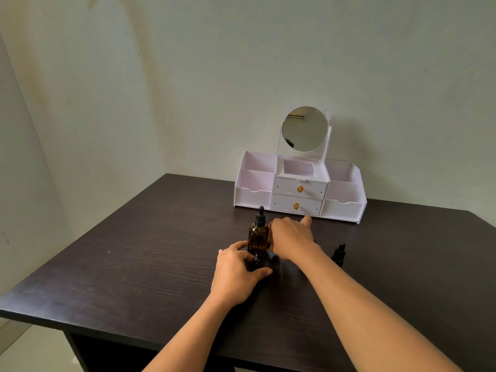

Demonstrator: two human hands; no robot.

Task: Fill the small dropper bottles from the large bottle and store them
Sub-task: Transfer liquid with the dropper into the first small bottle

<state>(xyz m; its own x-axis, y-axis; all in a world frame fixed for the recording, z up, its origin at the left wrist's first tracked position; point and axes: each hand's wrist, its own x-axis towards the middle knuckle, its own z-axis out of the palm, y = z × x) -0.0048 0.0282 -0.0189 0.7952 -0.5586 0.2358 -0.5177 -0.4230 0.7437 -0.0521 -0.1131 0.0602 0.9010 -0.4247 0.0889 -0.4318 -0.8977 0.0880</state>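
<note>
1. Two hands are working at the middle of the dark surface, just apart from each other.
2. Left hand is wrapping around a small bottle, thumb and fingers clamped on it, at 6 o'clock of the large bottle.
3. Large bottle is standing upright, amber, its black dropper cap on.
4. Right hand is sitting at 3 o'clock of the large bottle, index finger pointing out; whether it is gripping anything, I cannot tell.
5. Another small bottle is standing at 3 o'clock of the right wrist.
6. White organizer with a mirror is sitting at 12 o'clock, both drawers closed.
</note>
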